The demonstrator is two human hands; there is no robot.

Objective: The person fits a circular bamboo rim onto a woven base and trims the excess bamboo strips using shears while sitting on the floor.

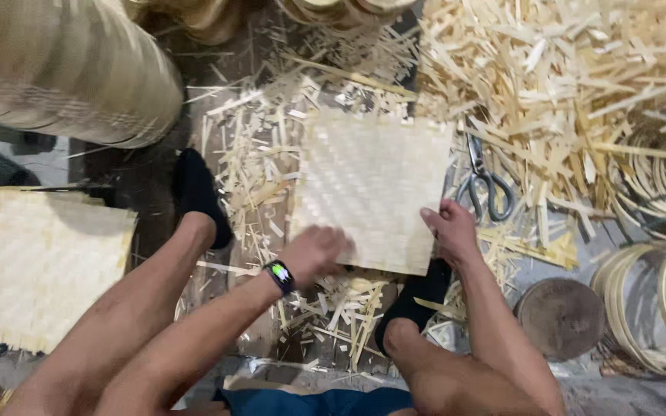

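A pale square woven bamboo mat lies flat on the floor between my feet. My left hand, with a dark watch on the wrist, rests fingers down on the mat's near left edge; the hand is blurred. Over at the near right corner, my right hand pinches the mat's edge. A pair of grey-handled scissors lies on the floor just beyond my right hand, untouched.
Bamboo strip offcuts litter the floor around and beyond the mat. Stacked woven mats lie at left, a tall stack of woven trays upper left. Bamboo hoops and a round wooden block sit at right.
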